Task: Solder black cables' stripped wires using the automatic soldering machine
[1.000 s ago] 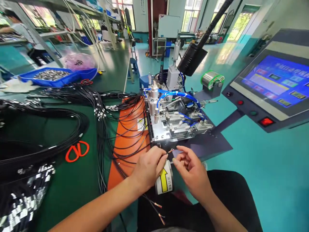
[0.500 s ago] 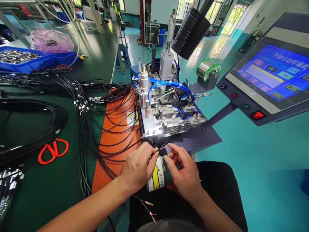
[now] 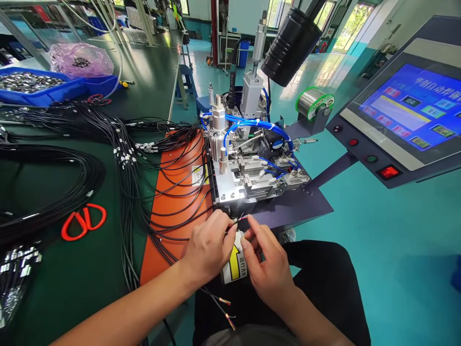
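My left hand (image 3: 212,242) is closed in a pinch on a black cable (image 3: 234,223), just in front of the machine. Thin coloured wires (image 3: 243,217) stick out of its stripped end, red and pale ones among them. My right hand (image 3: 266,254) has its index fingertip at the tips of these wires. Its thumb is apart from that finger, and nothing shows held between them. Below my wrists hang more cable ends (image 3: 227,316) with bared coloured wires. A white label with a yellow arrow (image 3: 235,264) is partly hidden behind my hands.
A metal machine (image 3: 248,168) with blue air hoses stands ahead. Its screen (image 3: 414,105) is at right, beside a solder spool (image 3: 315,103). Black cables (image 3: 126,216) cross an orange mat (image 3: 169,192). Red-handled scissors (image 3: 84,221) and a blue tray (image 3: 39,93) lie on the left table.
My right hand has moved left, bringing its index fingertip to the wire ends. My left hand keeps its pinch on the cable. The whole view has shifted slightly.
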`<state>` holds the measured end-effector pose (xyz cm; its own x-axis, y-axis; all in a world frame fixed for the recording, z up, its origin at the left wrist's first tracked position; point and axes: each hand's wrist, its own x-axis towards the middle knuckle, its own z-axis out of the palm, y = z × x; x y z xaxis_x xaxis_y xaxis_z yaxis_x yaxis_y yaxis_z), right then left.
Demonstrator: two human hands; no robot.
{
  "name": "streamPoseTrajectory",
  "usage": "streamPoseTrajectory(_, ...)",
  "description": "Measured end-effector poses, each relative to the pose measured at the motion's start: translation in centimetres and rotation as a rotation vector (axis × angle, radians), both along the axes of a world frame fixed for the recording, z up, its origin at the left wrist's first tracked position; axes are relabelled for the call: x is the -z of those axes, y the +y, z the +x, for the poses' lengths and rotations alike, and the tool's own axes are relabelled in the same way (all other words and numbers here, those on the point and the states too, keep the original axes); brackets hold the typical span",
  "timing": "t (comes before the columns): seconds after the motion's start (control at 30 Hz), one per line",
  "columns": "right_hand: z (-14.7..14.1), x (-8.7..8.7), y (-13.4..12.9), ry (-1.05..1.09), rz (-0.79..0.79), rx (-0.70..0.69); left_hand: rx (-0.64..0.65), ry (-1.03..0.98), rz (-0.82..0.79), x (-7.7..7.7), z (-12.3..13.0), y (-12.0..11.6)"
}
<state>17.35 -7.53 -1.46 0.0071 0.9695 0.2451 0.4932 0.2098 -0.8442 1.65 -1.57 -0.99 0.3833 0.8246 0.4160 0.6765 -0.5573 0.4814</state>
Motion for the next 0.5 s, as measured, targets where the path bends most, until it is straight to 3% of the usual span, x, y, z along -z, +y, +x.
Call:
streamPoseTrajectory(0.33,-0.66,0.62,-0.29,-0.225,0.11,0.01,-0.031,0.036,0.044,-0.1,0.15,-0.11)
streamPoseTrajectory(0.5,-0.62,0.49,-0.15,-0.205,0.134,0.054,-0.039,0.064,0.044,0.0,0.14,-0.16)
